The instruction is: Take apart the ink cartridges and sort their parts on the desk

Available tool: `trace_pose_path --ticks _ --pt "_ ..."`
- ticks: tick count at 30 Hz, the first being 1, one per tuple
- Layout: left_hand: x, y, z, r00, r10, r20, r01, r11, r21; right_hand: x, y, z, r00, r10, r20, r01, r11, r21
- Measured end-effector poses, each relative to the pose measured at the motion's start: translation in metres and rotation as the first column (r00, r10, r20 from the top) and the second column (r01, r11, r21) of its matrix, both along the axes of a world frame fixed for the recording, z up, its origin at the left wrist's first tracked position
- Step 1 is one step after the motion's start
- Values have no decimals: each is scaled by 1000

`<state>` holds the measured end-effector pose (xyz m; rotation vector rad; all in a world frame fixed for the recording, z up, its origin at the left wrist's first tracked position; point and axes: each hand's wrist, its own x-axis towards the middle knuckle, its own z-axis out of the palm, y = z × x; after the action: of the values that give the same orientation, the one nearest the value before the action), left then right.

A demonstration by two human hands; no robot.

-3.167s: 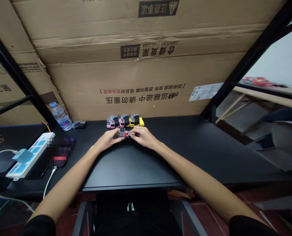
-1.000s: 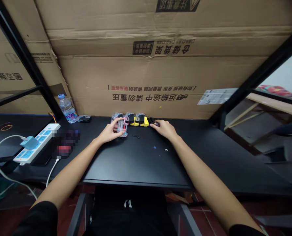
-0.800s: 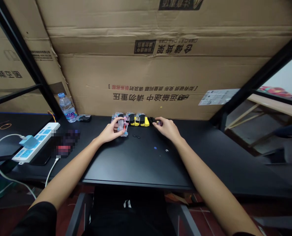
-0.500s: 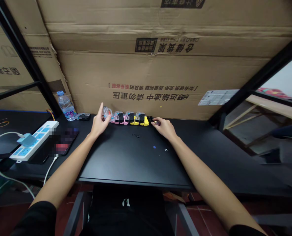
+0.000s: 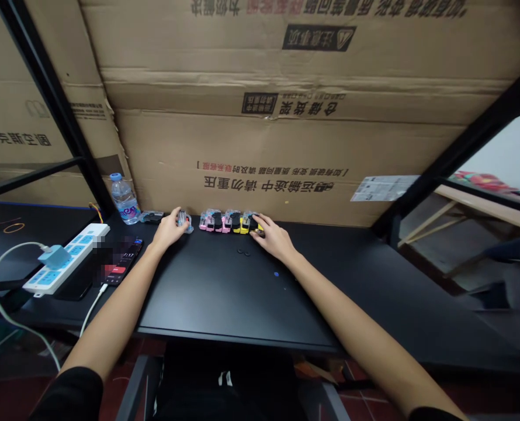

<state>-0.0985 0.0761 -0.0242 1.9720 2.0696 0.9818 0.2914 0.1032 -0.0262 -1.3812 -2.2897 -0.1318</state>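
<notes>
My left hand (image 5: 167,231) is closed around a small clear plastic piece (image 5: 184,222) with a bit of red in it, at the back of the black table. To its right stands a row of small plastic pieces (image 5: 222,221), pink and yellow with black and clear parts; their kind is unclear. My right hand (image 5: 276,238) is at the row's right end, fingers curled over the last yellow-and-black piece (image 5: 252,222). A small dark object (image 5: 257,233) shows under its fingertips, too small to name. Two small black rings (image 5: 243,252) lie in front of the row.
A cardboard sheet (image 5: 242,140) stands behind the table (image 5: 225,298). On the left are a water bottle (image 5: 124,199), a clear-and-black piece (image 5: 152,217), a power strip (image 5: 67,257) and a phone (image 5: 126,263) on a cable. A small blue disc (image 5: 276,274) lies near my right forearm.
My left hand has shifted left with the clear piece, away from the row. My right hand has moved left onto the row's end. The view has tilted slightly upward.
</notes>
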Motion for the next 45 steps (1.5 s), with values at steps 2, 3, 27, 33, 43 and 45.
trace_pose_path --ticks 2,3,27,33,43,45 --pt "1 0 0 999 11 -45 -11 1000 3 -1 6 -5 997 -37 60 38 999 -9" --pt "2 -1 0 997 20 -69 -20 1000 5 -2 7 -6 995 -52 89 53 999 -10" --pt "21 -25 23 959 -38 -280 43 999 13 -23 -52 41 915 134 -379 -82 985 150" --pt "59 -40 38 920 -391 16 377 896 235 -36 -68 44 876 299 -378 -304 952 48" --pt "86 -56 39 690 -680 248 661 732 165 -35 -59 26 856 418 -304 -463 882 -89" --pt "75 -51 39 691 -653 310 652 748 124 -29 -57 28 873 424 -241 -458 883 -107"
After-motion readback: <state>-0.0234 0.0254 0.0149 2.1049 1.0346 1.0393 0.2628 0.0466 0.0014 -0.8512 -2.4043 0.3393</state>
